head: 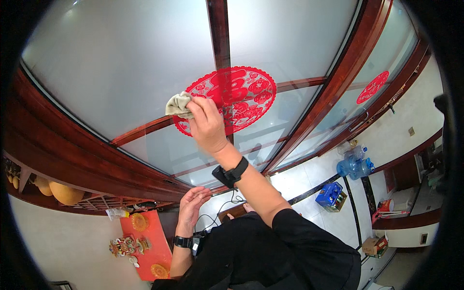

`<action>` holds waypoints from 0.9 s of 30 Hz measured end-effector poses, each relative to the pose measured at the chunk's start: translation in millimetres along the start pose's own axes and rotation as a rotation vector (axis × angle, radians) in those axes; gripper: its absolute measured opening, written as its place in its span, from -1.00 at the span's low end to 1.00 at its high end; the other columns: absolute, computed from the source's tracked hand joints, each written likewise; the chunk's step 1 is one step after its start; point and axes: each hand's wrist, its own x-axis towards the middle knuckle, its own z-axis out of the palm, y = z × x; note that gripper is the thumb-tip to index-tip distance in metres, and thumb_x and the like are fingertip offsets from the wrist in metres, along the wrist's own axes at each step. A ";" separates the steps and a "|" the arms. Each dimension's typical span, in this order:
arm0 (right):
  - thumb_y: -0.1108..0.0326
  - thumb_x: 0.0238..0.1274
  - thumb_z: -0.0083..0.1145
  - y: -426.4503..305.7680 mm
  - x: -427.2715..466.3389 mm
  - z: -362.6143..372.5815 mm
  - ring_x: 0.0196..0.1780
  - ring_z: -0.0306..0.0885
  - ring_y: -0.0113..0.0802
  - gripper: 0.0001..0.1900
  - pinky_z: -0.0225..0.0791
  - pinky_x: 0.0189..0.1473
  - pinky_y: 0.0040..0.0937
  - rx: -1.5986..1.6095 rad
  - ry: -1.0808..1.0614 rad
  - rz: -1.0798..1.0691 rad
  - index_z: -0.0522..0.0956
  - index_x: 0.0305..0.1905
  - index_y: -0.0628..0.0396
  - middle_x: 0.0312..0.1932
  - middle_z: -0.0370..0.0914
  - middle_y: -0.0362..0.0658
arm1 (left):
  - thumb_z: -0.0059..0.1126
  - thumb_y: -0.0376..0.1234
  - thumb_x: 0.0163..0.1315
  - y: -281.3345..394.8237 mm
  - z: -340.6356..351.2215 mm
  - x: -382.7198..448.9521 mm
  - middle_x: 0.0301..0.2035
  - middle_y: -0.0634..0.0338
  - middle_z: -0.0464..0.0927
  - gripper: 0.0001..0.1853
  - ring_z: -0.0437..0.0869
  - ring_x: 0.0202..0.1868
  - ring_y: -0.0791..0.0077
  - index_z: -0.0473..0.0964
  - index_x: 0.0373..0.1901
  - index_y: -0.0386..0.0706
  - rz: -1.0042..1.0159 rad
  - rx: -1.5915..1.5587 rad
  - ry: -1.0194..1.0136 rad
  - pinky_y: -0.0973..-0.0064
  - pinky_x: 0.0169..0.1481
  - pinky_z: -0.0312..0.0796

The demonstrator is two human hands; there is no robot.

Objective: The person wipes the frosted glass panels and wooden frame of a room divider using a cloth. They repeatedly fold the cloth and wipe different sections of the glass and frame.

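Observation:
My right hand (208, 125) is raised and grips a crumpled pale beige cloth (178, 105) against a frosted glass door panel (145, 61). The cloth lies at the left edge of a round red paper-cut decoration (261, 87) on the glass. Part of that decoration is hidden behind my hand. Dark red wooden bars (219, 32) cross the panel. Lower down, my left hand (192, 203) hangs in the air near the door's bottom frame, its fingers loosely bent and holding nothing. Each wrist wears a black strap with a small device.
At left, a red-topped table (148, 230) holds orange dishes and an ornament. Cables (217, 214) run near my feet, by a brown wooden board (235, 212). Blue water bottles (355, 165), a blue crate (330, 195) and a cardboard box (375, 246) stand on the right floor.

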 end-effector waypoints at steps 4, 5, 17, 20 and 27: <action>0.65 -0.06 0.26 34.5 6.7 -30.5 -0.02 0.62 0.05 -0.60 0.55 0.02 -0.12 -0.064 0.048 0.022 0.59 -0.02 0.23 -0.04 0.58 0.02 | 0.25 -0.40 0.40 -0.4 -10.2 -4.0 0.04 -0.03 0.70 -0.68 0.72 0.13 0.17 0.56 0.14 -0.29 -0.022 -0.016 0.055 0.18 0.30 0.55; 0.65 -0.05 0.26 44.4 5.9 -39.4 -0.03 0.63 0.03 -0.62 0.55 0.02 -0.13 -0.115 0.076 0.102 0.60 -0.03 0.24 -0.05 0.60 0.01 | 0.25 -0.40 0.40 -0.5 -13.1 -6.1 0.04 -0.03 0.70 -0.68 0.72 0.13 0.17 0.56 0.14 -0.29 -0.022 -0.024 0.066 0.19 0.30 0.55; 0.56 0.22 0.20 82.9 5.2 -80.1 0.13 0.62 -0.03 -0.64 0.48 0.18 -0.20 -0.209 0.591 0.568 0.58 0.12 0.35 0.11 0.62 0.08 | 0.21 -0.39 0.42 -4.3 -44.8 -37.1 0.03 -0.02 0.70 -0.68 0.72 0.11 0.18 0.56 0.15 -0.28 0.026 -0.111 0.229 0.20 0.29 0.54; 0.57 0.20 0.19 67.2 6.9 -52.7 0.24 0.57 0.08 -0.63 0.46 0.25 -0.14 -0.221 0.463 0.393 0.57 0.13 0.35 0.22 0.56 0.15 | 0.20 -0.40 0.42 -8.8 -46.7 -40.5 0.01 -0.02 0.70 -0.69 0.73 0.10 0.17 0.56 0.14 -0.28 0.026 -0.148 0.241 0.21 0.28 0.55; 0.58 0.10 0.30 -0.2 7.7 1.1 0.20 0.56 0.13 -0.56 0.45 0.23 -0.01 -0.226 0.231 0.153 0.56 0.14 0.29 0.16 0.56 0.15 | 0.18 -0.44 0.44 -9.8 -38.1 -37.5 -0.02 -0.04 0.70 -0.74 0.74 0.06 0.18 0.58 0.10 -0.30 0.040 -0.195 0.287 0.23 0.24 0.57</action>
